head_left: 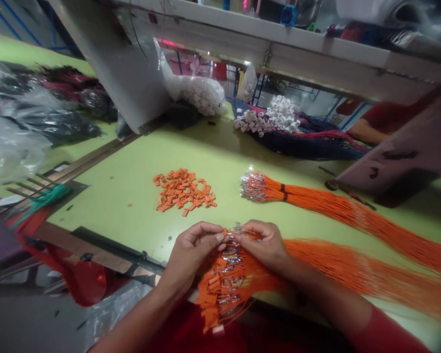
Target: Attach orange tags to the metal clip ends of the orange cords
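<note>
My left hand (196, 245) is closed in a pinch, thumb against forefinger, with a bit of a small orange plastic piece showing at the fingertips. Close beside it, my right hand (264, 242) pinches the metal-tipped end of an orange wire. Below both hands, orange wires with silvery metal terminals (233, 264) hang at the table's front edge, and many carry orange plastic pieces (210, 289) on their ends. The loose wire bundle (323, 250) runs right under my right forearm. Past my hands lies a pile of small orange plastic pieces (183, 191).
A tied orange wire bundle (316, 201) lies to the right. Dark wires with white connectors (275, 117) lie behind, near a co-worker's arm (369, 131). A bag of white parts (202, 93) leans by a grey upright (121, 63). A shelf (297, 59) spans above.
</note>
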Available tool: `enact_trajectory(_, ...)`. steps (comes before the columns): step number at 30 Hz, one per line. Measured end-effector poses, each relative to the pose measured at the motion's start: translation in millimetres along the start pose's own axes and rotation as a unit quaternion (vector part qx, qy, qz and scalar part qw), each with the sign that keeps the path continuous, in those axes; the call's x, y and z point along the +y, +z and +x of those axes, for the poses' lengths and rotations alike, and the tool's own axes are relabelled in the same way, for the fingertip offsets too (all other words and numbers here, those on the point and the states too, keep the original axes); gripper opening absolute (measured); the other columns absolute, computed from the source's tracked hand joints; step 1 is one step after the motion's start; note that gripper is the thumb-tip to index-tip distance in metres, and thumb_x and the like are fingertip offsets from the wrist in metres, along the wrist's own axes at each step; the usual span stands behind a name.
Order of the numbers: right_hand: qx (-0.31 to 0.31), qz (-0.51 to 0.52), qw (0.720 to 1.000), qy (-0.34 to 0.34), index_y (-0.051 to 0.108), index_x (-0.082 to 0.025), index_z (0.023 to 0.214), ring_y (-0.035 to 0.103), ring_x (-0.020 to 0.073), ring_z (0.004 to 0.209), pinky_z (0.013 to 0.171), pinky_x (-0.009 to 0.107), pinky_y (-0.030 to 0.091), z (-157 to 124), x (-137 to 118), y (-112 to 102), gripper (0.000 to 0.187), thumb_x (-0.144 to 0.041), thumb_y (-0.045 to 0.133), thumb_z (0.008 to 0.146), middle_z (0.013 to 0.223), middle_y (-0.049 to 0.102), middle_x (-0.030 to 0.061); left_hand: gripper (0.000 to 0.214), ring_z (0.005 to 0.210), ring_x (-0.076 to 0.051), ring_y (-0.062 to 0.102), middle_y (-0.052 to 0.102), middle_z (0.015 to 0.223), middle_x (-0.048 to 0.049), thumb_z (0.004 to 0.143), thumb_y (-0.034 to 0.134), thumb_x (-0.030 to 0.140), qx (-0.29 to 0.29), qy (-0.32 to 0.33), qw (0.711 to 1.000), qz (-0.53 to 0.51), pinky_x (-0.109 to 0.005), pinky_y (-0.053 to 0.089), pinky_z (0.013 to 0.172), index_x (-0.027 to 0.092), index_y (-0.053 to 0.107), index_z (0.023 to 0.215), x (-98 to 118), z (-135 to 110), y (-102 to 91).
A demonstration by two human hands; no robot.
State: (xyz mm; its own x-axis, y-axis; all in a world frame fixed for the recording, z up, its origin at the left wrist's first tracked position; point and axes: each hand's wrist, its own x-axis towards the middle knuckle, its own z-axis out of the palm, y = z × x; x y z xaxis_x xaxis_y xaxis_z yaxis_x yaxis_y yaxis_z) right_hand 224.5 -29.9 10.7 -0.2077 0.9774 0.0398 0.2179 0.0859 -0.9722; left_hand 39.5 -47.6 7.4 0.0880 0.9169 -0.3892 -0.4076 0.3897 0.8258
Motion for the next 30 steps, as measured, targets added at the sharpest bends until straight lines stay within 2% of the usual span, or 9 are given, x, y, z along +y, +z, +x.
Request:
enact_trajectory(8,-0.045,-0.001,0.999,0.008,0.069,-0.015,0.069,0.058,0.0125,0.061,0.061,0.023,0.045,0.2,3.1,-0.5,0.010,-0.022,0.065,0.074,0.065,0.067,0.0005,0.027,0.064,-0.011,0.069,0.075,0.072,-0.0027,0.063,0.087,0.032,-0.013,0.034,0.998,0.046,-0.020,0.056,0.067,0.014,0.072,0.078,-12.0,-0.2,2.8)
enact_trajectory(13,-0.073,0.043,0.995,0.053,0.070,-0.015,0.075,0.058,0.0130,0.063,0.063,0.024,0.046,2.7,6.2,-4.1,0.016,-0.031,0.070,0.078,0.070,0.068,0.0007,0.021,0.064,-0.013,0.065,0.072,0.069,-0.0027,0.070,0.080,0.032,-0.023,0.063,0.990,0.124,-0.022,0.052,0.064,0.015,0.071,0.079,-12.1,-2.0,0.0)
enact_trajectory(17,-0.075,0.070,0.993,0.054,0.072,-0.016,0.080,0.060,0.0140,0.068,0.068,0.026,0.047,7.1,6.3,-9.5,0.020,-0.037,0.073,0.079,0.074,0.069,0.0011,0.012,0.065,-0.013,0.059,0.069,0.075,-0.0037,0.077,0.068,0.028,-0.043,0.159,0.944,0.287,-0.024,0.047,0.061,0.016,0.069,0.075,-8.6,-4.2,-5.8)
enact_trajectory(20,-0.053,0.106,0.990,0.070,0.072,-0.017,0.081,0.061,0.0139,0.071,0.072,0.027,0.047,11.0,5.5,-13.8,0.023,-0.039,0.077,0.076,0.078,0.070,0.0016,0.013,0.068,-0.015,0.059,0.066,0.076,-0.0039,0.081,0.060,0.026,-0.068,0.190,0.910,0.362,-0.027,0.046,0.063,0.017,0.066,0.074,-5.3,-5.8,-10.7)
enact_trajectory(25,-0.086,0.167,0.973,0.134,0.071,-0.016,0.091,0.058,0.0103,0.061,0.064,0.024,0.046,14.8,3.6,-21.7,0.030,-0.043,0.076,0.078,0.072,0.072,0.0015,0.014,0.071,-0.016,0.060,0.066,0.077,-0.0040,0.083,0.055,0.028,-0.081,0.205,0.890,0.399,-0.029,0.047,0.067,0.019,0.064,0.076,-3.6,-6.7,-14.5)
enact_trajectory(30,-0.124,0.169,0.963,0.167,0.068,-0.013,0.099,0.060,0.0097,0.061,0.066,0.026,0.048,15.7,-1.1,-30.2,0.038,-0.041,0.078,0.075,0.078,0.075,0.0040,0.012,0.073,-0.017,0.061,0.065,0.079,-0.0042,0.085,0.054,0.026,-0.079,0.221,0.879,0.415,-0.030,0.048,0.071,0.020,0.063,0.079,-6.0,-6.7,-15.8)
